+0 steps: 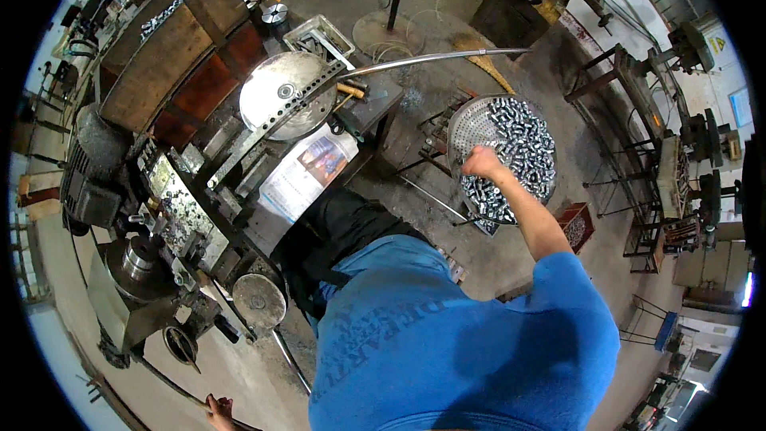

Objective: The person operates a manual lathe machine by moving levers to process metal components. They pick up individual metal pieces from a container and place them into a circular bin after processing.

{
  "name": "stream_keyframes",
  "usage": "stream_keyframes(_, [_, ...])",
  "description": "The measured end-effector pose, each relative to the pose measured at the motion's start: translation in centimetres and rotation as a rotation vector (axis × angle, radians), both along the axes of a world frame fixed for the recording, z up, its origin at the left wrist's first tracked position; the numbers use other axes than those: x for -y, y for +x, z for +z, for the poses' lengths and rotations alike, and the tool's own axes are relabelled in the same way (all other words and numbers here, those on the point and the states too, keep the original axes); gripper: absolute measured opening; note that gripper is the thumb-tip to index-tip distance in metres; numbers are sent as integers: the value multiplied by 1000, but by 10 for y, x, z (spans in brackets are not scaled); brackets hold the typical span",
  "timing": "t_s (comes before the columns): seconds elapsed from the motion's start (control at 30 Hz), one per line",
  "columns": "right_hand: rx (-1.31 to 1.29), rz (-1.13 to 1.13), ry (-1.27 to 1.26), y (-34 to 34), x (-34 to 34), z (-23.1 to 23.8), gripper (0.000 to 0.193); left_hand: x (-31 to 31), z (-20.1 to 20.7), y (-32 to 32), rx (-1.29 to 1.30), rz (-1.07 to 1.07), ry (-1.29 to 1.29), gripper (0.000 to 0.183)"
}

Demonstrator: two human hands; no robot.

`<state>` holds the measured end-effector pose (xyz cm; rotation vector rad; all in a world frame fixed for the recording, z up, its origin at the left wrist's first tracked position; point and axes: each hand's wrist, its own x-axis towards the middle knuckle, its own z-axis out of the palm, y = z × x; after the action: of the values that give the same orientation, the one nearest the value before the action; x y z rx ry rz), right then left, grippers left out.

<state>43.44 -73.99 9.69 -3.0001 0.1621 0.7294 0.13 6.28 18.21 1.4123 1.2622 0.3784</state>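
Note:
My right hand (482, 161) is closed over the left part of a round perforated metal basket (471, 126). Many small shiny metal cylinders (523, 148) are heaped in the basket's middle and right side. Whatever the right fingers hold, if anything, is hidden. At the lower left, my left hand (219, 412) is curled around a long dark curved bar (179, 389). This bar runs from the lathe-like machine, whose round metal chuck (141, 258) and handwheel (180, 347) show nearby.
A metal tray (187, 211) of chips lies along the machine. A round metal disc (279, 92), a perforated strip (275, 120) and a printed sheet (307, 172) rest on the bench. Beyond the basket stands a red bin (576, 225); drill presses (692, 48) line the right.

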Motion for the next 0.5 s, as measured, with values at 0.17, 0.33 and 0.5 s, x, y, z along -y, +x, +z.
stream_keyframes(0.17, [-61, -201, -44, 4, -31, -11, 39, 14, 0, -5, -3, 12, 105, 36])
stream_keyframes(0.33, [58, -105, 37, -4, -14, -26, 38, 46, 19, 11, -21, -1, 226, 36])
stream_keyframes(0.5, [267, 153, 212, 6, 43, -67, 20, 61, 35, 28, 46, 12, 228, 28])
